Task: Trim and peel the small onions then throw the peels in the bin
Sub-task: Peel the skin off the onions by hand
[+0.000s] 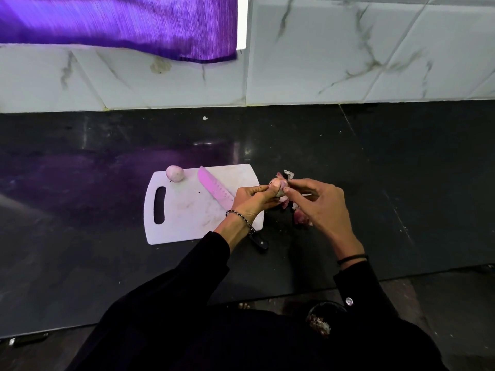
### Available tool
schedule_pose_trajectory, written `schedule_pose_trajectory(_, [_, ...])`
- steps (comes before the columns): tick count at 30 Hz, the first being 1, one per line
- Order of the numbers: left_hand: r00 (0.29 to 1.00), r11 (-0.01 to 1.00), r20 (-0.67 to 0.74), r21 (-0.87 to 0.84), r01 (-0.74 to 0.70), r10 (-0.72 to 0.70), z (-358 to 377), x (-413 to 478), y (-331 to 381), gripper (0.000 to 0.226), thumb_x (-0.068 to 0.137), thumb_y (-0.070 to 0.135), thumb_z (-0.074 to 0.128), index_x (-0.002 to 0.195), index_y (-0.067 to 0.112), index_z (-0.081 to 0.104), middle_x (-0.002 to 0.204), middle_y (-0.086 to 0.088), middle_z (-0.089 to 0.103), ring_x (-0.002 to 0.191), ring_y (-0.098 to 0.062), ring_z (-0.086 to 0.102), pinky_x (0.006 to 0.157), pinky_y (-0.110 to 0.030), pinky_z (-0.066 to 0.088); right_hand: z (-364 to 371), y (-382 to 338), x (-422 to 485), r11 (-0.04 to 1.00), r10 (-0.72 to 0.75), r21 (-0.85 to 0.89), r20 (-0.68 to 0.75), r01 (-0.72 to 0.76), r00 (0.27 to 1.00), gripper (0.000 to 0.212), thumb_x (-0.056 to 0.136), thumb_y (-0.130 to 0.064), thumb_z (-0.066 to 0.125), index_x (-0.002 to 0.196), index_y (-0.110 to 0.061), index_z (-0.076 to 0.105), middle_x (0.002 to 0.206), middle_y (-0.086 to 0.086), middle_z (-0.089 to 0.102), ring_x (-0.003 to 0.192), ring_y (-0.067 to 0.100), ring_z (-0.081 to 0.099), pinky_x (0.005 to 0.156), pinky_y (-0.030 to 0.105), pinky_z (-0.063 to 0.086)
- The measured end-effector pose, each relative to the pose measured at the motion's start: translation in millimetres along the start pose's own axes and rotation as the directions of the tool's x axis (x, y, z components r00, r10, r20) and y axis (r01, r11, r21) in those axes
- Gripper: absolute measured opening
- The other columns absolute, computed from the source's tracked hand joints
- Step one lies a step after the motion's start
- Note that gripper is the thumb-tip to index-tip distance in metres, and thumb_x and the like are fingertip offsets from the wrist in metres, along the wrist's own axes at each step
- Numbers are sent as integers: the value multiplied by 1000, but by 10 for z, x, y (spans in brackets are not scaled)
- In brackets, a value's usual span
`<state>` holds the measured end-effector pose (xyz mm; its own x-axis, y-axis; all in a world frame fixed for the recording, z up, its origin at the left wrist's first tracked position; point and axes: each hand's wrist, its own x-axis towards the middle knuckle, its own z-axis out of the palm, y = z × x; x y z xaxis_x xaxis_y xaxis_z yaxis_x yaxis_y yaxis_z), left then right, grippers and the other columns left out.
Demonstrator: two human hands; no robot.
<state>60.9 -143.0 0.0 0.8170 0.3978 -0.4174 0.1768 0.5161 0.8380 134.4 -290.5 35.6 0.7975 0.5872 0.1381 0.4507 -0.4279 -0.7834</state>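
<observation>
The onion (277, 186) is held just off the right edge of the cutting board (187, 210); its long axis cannot be determined. The left hand (251, 200) grips it, and the right hand (318, 202) pinches its far end. Peels (301, 219) lie right of the board. A second onion (174, 173) rests on the board's far-left corner.

A black glossy counter (401, 183) meets a wall of white marbled tiles (348, 62). A purple curtain (120, 22) hangs over the wall's left part, and the counter reflects its colour.
</observation>
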Motion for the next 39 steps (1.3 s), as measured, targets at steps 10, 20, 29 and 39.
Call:
schedule_pose_trajectory(10, [995,983,-55,168,-70,80,37,30,-50,29,85,19,75,106,-1,73,95,-14,75,88,-20,73,77,-21,59,-41,-30,177,961,-32,-271,96,57,995,16,91,-26,74,100,-13,79,94,-1,75,81,5,66,72,8,46])
schedule_pose_trajectory(20, [999,992,12,122,-39,38,61,64,19,16,90,18,70,96,3,73,89,-14,72,80,-21,71,76,-24,59,115,26,292,964,35,-264,74,-15,997,25,89,-33,73,83,-12,62,92,-1,55,79,13,58,65,25,50])
schedule_pose_trajectory(29, [999,993,30,118,-23,20,67,128,-28,26,94,14,65,107,-9,68,97,-21,70,87,-26,70,85,-30,59,138,81,260,975,135,-180,27,-128,991,26,91,-33,71,90,-9,63,95,1,55,81,9,54,63,18,40])
schedule_pose_trajectory(39, [1000,999,6,38,6,-6,-84,146,-61,23,92,11,66,108,-7,68,104,-24,69,104,-38,67,97,-40,53,-25,155,273,946,321,44,29,-322,947,10,93,-30,67,94,-20,67,90,-1,73,85,14,71,78,31,58])
